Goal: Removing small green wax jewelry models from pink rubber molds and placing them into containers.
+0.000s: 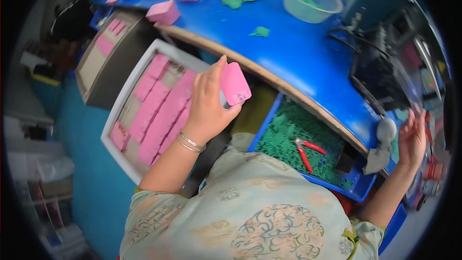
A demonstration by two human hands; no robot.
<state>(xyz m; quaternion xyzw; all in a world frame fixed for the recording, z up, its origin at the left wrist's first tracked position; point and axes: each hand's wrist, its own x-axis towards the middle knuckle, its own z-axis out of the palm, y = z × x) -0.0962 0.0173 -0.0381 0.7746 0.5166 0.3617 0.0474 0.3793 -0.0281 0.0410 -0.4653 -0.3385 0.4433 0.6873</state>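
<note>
While shreds (281,132) tangle, the left hand (210,98) grips a rounded pink box (235,83).

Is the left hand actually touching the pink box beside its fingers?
Touching. The head view shows the left hand holding the pink box, index finger along its left edge, thumb against its lower edge.

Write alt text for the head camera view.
A left hand holds a pink block near a white tray of pink pieces; the right hand is at far right. Red-handled pliers lie on green scraps in a blue tray.
</note>
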